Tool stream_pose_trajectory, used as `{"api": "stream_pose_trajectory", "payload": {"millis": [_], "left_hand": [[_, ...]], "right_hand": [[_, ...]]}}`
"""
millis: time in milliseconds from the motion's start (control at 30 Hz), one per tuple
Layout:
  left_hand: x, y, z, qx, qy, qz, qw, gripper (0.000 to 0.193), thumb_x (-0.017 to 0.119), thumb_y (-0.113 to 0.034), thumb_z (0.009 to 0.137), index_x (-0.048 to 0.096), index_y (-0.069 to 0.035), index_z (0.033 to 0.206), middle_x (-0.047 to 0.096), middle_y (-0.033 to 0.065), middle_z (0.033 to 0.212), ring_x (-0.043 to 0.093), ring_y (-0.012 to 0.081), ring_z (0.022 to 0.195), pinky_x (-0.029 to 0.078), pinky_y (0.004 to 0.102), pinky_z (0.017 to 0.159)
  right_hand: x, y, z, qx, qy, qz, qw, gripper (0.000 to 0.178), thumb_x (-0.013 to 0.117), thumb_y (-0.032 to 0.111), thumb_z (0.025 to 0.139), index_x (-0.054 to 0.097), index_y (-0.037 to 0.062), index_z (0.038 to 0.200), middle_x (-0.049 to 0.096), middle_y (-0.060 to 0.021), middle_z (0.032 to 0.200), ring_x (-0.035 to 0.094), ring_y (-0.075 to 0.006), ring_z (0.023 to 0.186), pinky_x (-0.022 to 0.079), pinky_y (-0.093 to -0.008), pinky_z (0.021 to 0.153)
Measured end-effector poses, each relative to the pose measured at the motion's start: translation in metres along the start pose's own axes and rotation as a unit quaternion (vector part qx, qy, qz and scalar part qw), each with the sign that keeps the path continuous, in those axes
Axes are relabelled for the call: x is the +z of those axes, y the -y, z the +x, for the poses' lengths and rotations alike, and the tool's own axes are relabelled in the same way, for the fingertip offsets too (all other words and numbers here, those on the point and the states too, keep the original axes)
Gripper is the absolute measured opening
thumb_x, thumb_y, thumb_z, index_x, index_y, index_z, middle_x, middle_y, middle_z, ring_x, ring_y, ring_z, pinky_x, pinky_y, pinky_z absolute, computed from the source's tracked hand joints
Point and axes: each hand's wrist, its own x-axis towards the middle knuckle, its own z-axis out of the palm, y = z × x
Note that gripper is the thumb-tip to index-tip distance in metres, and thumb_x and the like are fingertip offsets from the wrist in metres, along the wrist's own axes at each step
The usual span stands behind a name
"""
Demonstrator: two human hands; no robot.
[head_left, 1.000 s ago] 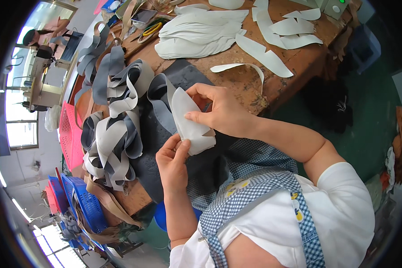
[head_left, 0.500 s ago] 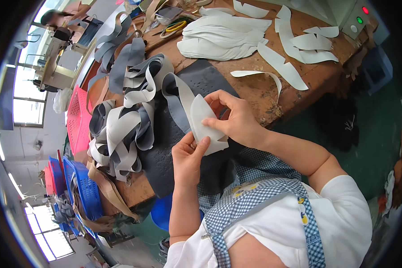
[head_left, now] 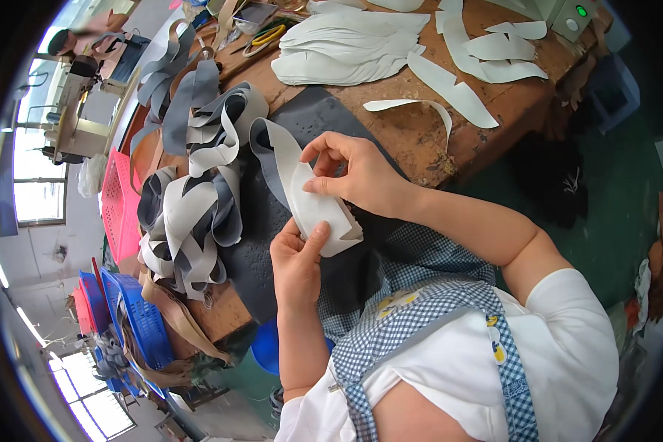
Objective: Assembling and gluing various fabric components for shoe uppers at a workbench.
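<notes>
A curved white cut piece (head_left: 318,210) lies against the end of a long grey-and-white strip (head_left: 270,147), both held over a black mat (head_left: 236,276). My left hand (head_left: 297,265) grips their lower part, thumb on top and fingers underneath. At the upper edge, my right hand (head_left: 365,175) pinches the white piece between thumb and bent fingers. The fingertips behind the layers are hidden. From there the strip loops away toward a tangled heap of similar strips (head_left: 191,202) on the left.
A stack of white pieces (head_left: 350,48) lies at the back of the wooden table (head_left: 405,147), with loose pieces (head_left: 453,88) to its right. Yellow-handled scissors (head_left: 267,38) rest behind. Pink (head_left: 118,206) and blue baskets (head_left: 144,317) stand left. A person (head_left: 96,44) is at far left.
My right hand has shifted up and left along the white piece, whose pointed upper end now lies down along the strip. The view has shifted slightly; my left hand keeps its grip.
</notes>
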Motion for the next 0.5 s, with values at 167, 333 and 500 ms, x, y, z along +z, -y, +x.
{"api": "stream_pose_trajectory", "payload": {"millis": [167,333,500], "left_hand": [[-0.004,0.0,-0.002,0.012,0.001,0.012,1.0,0.037,0.068,-0.006,0.091,0.055,0.01,0.122,0.068,0.0124,0.107,0.066,0.0145,0.094,0.051,0.0272,0.085],[0.004,-0.003,-0.006,0.03,0.033,0.034,0.998,0.044,0.067,-0.005,0.09,0.05,0.009,0.128,0.067,0.0182,0.113,0.067,0.0224,0.102,0.052,0.033,0.093],[0.009,-0.001,-0.009,0.029,0.049,0.035,0.998,0.043,0.067,-0.005,0.09,0.051,0.008,0.128,0.067,0.0181,0.114,0.066,0.0215,0.103,0.052,0.0327,0.092]], "right_hand": [[0.005,-0.008,0.005,0.016,0.02,0.057,0.998,0.033,0.077,0.01,0.081,0.06,0.0035,0.109,0.064,-0.0016,0.081,0.06,-0.0087,0.076,0.049,-0.0249,0.072],[0.004,-0.012,0.002,-0.012,-0.064,-0.039,0.997,0.04,0.078,0.011,0.079,0.057,0.0001,0.112,0.067,-0.0077,0.081,0.064,-0.0139,0.072,0.051,-0.0278,0.066],[0.009,-0.011,-0.001,0.221,-0.019,0.236,0.946,0.061,0.079,0.011,0.08,0.043,-0.0048,0.127,0.067,-0.0126,0.091,0.066,-0.0167,0.077,0.055,-0.0293,0.07]]}}
